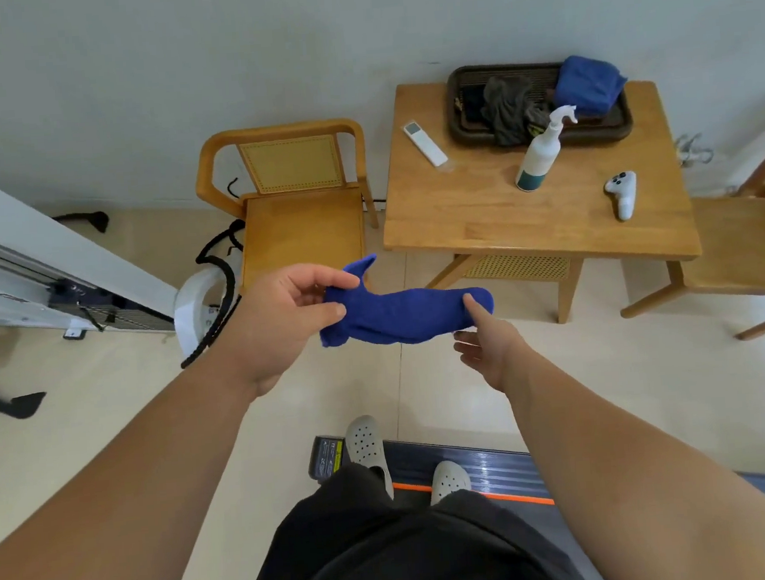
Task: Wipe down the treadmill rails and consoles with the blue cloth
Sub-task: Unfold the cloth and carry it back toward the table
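Observation:
I hold a dark blue cloth (407,315) stretched between both hands at chest height, in the middle of the view. My left hand (283,319) pinches its left end between thumb and fingers. My right hand (484,341) grips its right end, thumb on top and fingers underneath. The treadmill deck (474,464), dark with an orange stripe, lies at the bottom under my feet in grey clogs. Its rails and console are out of view.
A wooden table (479,210) stands ahead at the right with a white spray bottle (538,152), a remote, a white controller (623,191) and a dark tray (539,97) of cloths. Wooden chairs (298,205) flank it. White exercise equipment (32,287) and black cables are at the left.

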